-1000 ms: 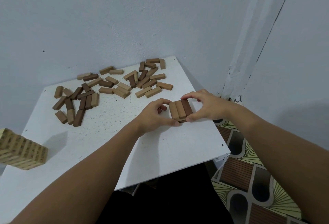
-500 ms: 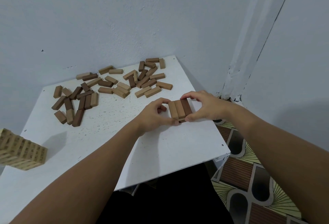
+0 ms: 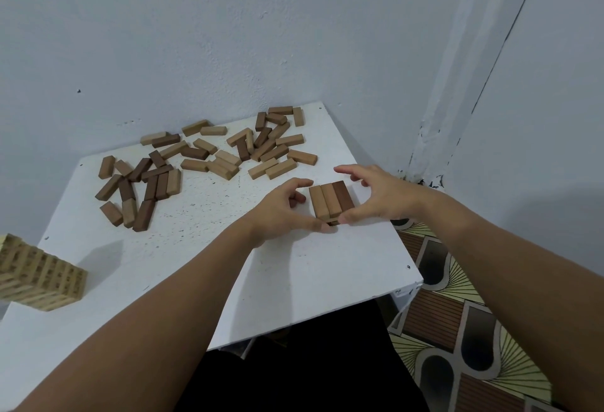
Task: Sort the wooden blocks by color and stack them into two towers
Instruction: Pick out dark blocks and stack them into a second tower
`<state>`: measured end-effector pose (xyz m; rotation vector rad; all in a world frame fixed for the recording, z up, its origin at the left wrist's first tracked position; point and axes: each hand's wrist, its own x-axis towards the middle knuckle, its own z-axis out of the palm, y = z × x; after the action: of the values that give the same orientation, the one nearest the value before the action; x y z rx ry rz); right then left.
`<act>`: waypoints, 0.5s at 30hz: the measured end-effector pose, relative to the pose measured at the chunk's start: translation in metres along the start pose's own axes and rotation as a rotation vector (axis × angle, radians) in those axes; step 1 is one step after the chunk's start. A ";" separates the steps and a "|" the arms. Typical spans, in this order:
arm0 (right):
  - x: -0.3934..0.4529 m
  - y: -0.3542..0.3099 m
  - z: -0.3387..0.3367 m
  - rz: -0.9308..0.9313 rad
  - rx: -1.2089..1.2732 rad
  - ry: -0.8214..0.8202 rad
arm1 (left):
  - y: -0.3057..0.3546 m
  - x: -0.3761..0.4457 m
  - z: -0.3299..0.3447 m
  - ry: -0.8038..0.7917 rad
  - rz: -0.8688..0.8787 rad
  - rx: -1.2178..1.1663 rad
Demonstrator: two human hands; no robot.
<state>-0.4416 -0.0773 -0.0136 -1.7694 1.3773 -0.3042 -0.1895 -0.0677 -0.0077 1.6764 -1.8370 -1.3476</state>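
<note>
At the table's (image 3: 202,280) left edge our pale tower (image 3: 39,276) stands finished. Loose blocks (image 3: 202,156) lie along the far edge. Near the right edge our left hand (image 3: 281,209) and right hand (image 3: 376,197) pinch the brown stack (image 3: 331,199), probably squaring its layers.

White table (image 3: 202,258): scattered blocks (image 3: 209,156), small stack (image 3: 330,200), pale tower (image 3: 39,277).
</note>
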 end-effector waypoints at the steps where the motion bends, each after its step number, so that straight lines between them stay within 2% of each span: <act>1: 0.001 -0.002 0.000 0.008 0.034 0.007 | 0.001 -0.001 -0.005 -0.032 -0.021 0.013; 4: 0.007 -0.011 -0.002 0.040 0.166 0.091 | 0.004 -0.005 -0.027 -0.087 -0.069 0.097; 6: 0.013 -0.021 -0.003 0.021 0.129 0.174 | 0.001 -0.008 -0.043 0.024 -0.056 0.100; 10: 0.028 -0.047 0.003 -0.055 -0.203 0.277 | -0.019 -0.009 -0.067 0.366 -0.047 0.086; 15: 0.057 -0.087 0.020 0.010 -0.552 0.203 | -0.035 -0.003 -0.074 0.413 -0.045 0.311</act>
<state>-0.3493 -0.1161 0.0213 -2.2228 1.7321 -0.1008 -0.1121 -0.0917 0.0029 1.9776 -1.8280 -0.6785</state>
